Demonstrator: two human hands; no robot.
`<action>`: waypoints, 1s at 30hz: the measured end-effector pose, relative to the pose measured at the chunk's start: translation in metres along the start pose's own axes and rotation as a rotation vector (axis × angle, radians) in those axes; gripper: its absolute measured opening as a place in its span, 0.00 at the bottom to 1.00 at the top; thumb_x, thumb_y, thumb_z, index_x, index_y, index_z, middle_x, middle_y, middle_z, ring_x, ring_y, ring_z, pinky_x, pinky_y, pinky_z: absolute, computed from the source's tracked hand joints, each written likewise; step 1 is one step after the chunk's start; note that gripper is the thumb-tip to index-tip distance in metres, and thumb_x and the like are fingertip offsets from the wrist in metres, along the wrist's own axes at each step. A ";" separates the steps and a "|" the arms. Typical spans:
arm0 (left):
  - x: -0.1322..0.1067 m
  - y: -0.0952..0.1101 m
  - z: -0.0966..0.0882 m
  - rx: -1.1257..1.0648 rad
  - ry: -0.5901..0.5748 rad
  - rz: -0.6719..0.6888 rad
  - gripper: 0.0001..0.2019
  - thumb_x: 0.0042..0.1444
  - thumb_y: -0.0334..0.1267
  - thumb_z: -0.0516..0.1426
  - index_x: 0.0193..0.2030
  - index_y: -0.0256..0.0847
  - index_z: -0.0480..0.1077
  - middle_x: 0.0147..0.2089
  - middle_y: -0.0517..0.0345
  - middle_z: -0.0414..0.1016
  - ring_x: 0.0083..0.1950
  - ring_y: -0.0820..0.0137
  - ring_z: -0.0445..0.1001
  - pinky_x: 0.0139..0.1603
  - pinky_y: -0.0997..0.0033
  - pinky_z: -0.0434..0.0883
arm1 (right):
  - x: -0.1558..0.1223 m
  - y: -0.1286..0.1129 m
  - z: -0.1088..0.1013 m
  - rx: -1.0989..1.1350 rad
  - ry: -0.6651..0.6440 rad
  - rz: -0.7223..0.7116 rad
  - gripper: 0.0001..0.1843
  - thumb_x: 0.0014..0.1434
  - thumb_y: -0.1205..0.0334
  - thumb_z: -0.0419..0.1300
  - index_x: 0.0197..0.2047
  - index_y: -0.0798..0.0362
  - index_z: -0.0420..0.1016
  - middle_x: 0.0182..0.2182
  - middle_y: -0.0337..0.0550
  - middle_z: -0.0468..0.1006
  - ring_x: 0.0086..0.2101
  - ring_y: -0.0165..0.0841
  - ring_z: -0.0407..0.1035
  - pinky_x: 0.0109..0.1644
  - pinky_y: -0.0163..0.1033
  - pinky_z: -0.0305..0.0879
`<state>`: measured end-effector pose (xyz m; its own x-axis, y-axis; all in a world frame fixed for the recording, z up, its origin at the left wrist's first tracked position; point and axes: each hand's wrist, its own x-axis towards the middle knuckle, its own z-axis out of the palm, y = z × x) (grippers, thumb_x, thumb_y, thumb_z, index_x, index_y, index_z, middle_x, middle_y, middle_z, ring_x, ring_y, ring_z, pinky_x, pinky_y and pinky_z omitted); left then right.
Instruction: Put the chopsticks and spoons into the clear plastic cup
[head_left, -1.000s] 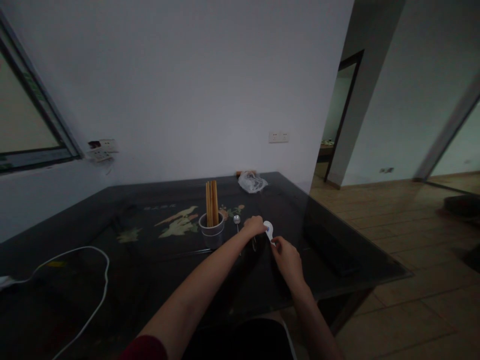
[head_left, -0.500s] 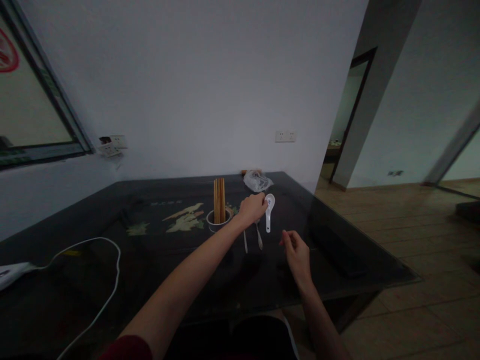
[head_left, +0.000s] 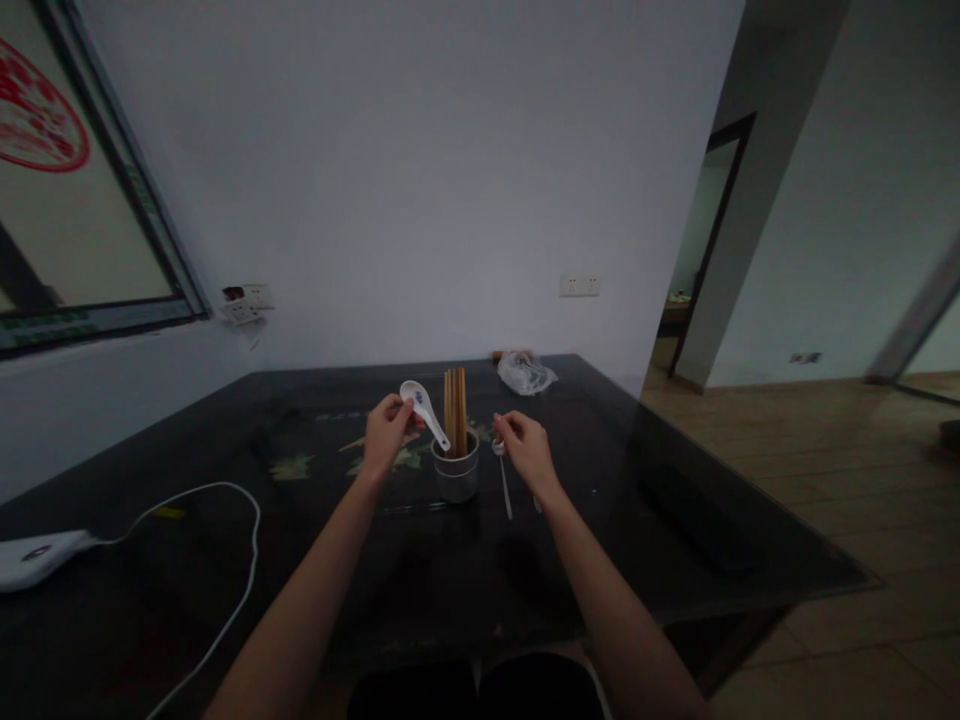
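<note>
A white ceramic soup spoon (head_left: 426, 408) with a blue mark is pinched by its bowl in my left hand (head_left: 386, 432). Its handle slants down to the right, with the tip over the rim of a metal cup (head_left: 456, 482). Upright wooden chopsticks (head_left: 455, 410) stand bunched in that cup. Right of the cup, my right hand (head_left: 527, 446) has its fingers closed at the bowl end of a slim metal spoon (head_left: 505, 488), whose handle points toward me. Another metal utensil (head_left: 537, 505) is mostly hidden under my right wrist.
A crumpled clear plastic bag (head_left: 525, 373) lies at the back of the dark table (head_left: 420, 590), near the wall. On the left is a white power strip (head_left: 45, 560) with a looping cable (head_left: 251, 560). A dark flat object (head_left: 694, 520) rests at the right.
My left hand has lifted the ceramic spoon from the table's right side and carried it left to the cup. My right hand has moved forward and left to the metal spoon.
</note>
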<state>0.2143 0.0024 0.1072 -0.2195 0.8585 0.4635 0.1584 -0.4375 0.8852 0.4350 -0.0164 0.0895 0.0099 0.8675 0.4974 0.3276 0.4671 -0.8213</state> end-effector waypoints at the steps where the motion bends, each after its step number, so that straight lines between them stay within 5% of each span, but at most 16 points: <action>1: -0.003 -0.006 -0.005 -0.018 0.020 -0.014 0.19 0.51 0.55 0.58 0.29 0.39 0.63 0.23 0.58 0.72 0.24 0.71 0.71 0.22 0.73 0.64 | 0.003 0.003 0.004 0.027 0.012 0.014 0.21 0.58 0.45 0.52 0.27 0.54 0.69 0.21 0.39 0.71 0.25 0.31 0.66 0.29 0.33 0.60; 7: -0.014 -0.024 -0.008 -0.044 0.040 -0.027 0.21 0.49 0.55 0.59 0.34 0.36 0.65 0.31 0.53 0.77 0.24 0.73 0.71 0.22 0.76 0.64 | -0.006 0.031 0.029 0.103 0.006 0.001 0.18 0.55 0.48 0.57 0.41 0.55 0.69 0.33 0.43 0.74 0.33 0.32 0.68 0.38 0.36 0.65; 16: -0.025 -0.024 0.005 0.109 -0.044 0.038 0.14 0.51 0.49 0.57 0.30 0.38 0.67 0.27 0.59 0.74 0.25 0.74 0.69 0.27 0.76 0.63 | -0.018 0.050 0.050 0.218 -0.250 -0.009 0.38 0.41 0.57 0.70 0.55 0.53 0.62 0.50 0.49 0.71 0.50 0.40 0.66 0.56 0.46 0.61; 30: -0.030 -0.032 0.008 0.473 -0.056 0.139 0.13 0.53 0.45 0.54 0.24 0.39 0.66 0.19 0.67 0.55 0.23 0.75 0.57 0.26 0.75 0.54 | -0.021 0.055 0.055 0.180 -0.307 0.014 0.45 0.40 0.63 0.70 0.61 0.51 0.58 0.55 0.49 0.69 0.56 0.42 0.63 0.61 0.49 0.56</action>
<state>0.2230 -0.0070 0.0644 -0.1153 0.8193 0.5617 0.6048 -0.3907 0.6940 0.4008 0.0004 0.0183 -0.2803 0.8720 0.4014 0.1571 0.4542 -0.8769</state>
